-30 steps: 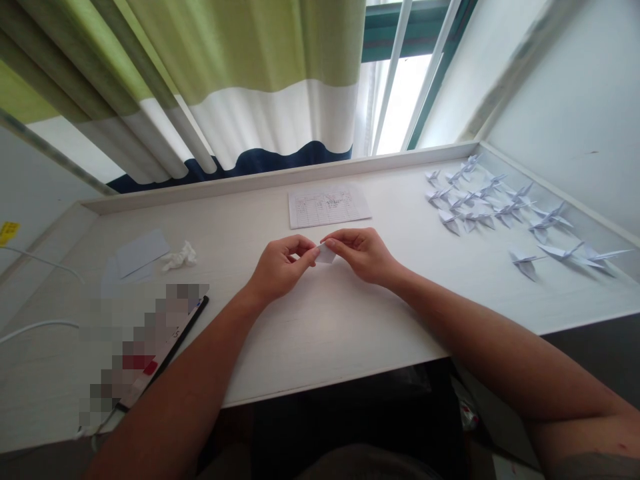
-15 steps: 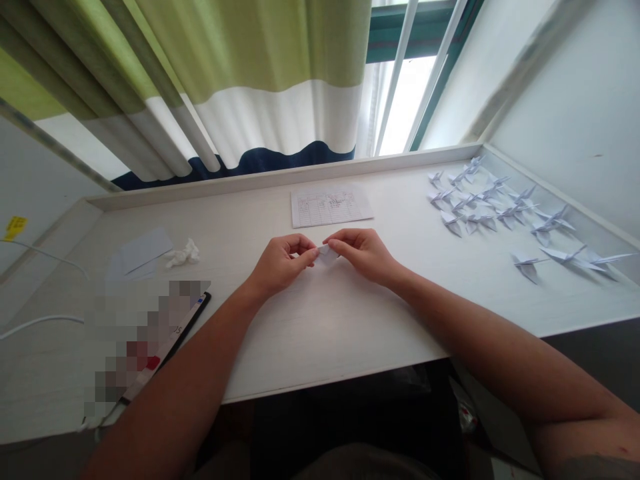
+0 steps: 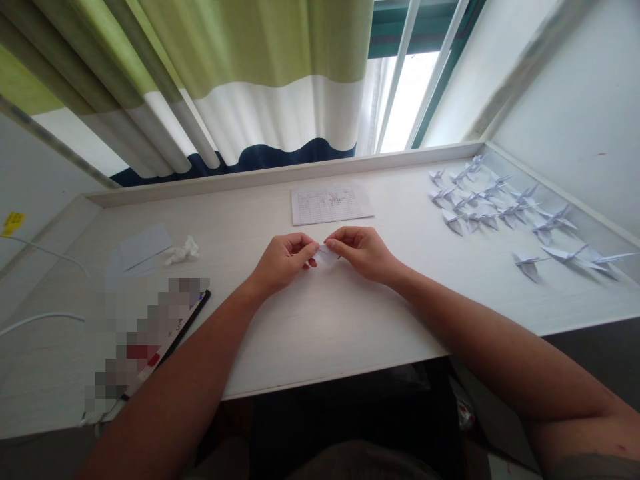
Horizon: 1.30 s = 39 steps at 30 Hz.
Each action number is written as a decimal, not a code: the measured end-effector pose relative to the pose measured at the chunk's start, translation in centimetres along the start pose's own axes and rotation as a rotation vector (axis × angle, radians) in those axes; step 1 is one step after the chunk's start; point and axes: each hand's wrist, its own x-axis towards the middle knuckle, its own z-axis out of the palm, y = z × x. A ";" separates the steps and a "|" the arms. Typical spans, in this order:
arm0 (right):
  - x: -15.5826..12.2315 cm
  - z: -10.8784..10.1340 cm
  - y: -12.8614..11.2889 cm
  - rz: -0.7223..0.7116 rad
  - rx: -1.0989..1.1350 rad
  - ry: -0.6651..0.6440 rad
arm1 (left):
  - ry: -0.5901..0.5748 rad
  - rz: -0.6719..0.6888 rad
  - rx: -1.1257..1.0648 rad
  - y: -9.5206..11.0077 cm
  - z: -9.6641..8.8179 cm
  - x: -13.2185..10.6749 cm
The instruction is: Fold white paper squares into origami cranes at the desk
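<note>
The left hand [image 3: 283, 261] and the right hand [image 3: 361, 253] are close together, low over the middle of the white tabletop [image 3: 320, 340]. Between them is a small piece of white paper [image 3: 326, 255], and it looks folded. The left fingers [image 3: 311, 249] and the right fingers [image 3: 333, 244] are pinched together on it, one hand on each side. They hide part of the paper.

Left of the arms, near the front edge, lies a flat thing with a black edge [image 3: 193, 313]. Most of it is too blurred to tell what it is. A thin white cable [image 3: 40, 321] runs along the tabletop beside it. Farther up on that side are some flat white paper sheets [image 3: 145, 245], and just beside them is a crumpled white tissue [image 3: 183, 251]. A small yellow sticker [image 3: 13, 223] is on the far left.

Straight ahead, past the hands, lies a paper sheet with a printed grid [image 3: 331, 203]. To the right, many white paper cranes [image 3: 500, 213] stand in loose rows, near the right wall [image 3: 565, 80].

At the back, a green, white and blue curtain [image 3: 250, 80] hangs by a bright window [image 3: 407, 100].
</note>
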 end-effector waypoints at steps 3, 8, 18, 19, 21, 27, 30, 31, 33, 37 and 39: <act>-0.1 0.0 -0.1 0.030 -0.021 -0.032 | -0.009 0.033 -0.010 -0.2 0.2 -0.1; -0.1 0.0 -0.3 0.013 -0.085 -0.071 | -0.022 0.039 -0.021 -0.4 0.6 -0.2; 0.0 -1.0 0.5 -0.258 -0.425 -0.048 | -0.007 0.053 0.308 -0.3 -0.3 0.2; 0.0 -1.1 0.5 -0.285 -0.462 -0.094 | -0.020 0.055 0.323 -0.4 -0.4 0.2; 0.0 -1.3 0.5 -0.307 -0.518 -0.164 | -0.044 0.057 0.339 -0.6 -0.4 0.3; 0.3 -1.3 1.0 -0.286 -0.528 -0.154 | -0.066 0.015 0.331 -1.3 -0.3 0.5; 0.5 -1.4 1.2 -0.286 -0.537 -0.143 | -0.046 0.012 0.379 -1.2 -0.2 0.3; 0.5 -1.4 1.2 -0.282 -0.553 -0.141 | -0.026 0.038 0.414 -1.2 -0.2 0.2; 0.6 -1.5 1.3 -0.271 -0.596 -0.137 | 0.013 0.121 0.480 -1.1 -0.2 0.0; 0.6 -1.4 1.7 -0.231 -0.664 -0.113 | -0.063 0.262 0.570 -1.1 -0.1 -0.2; 0.7 -1.2 1.9 -0.187 -0.680 -0.075 | -0.135 0.276 0.613 -1.2 0.0 -0.3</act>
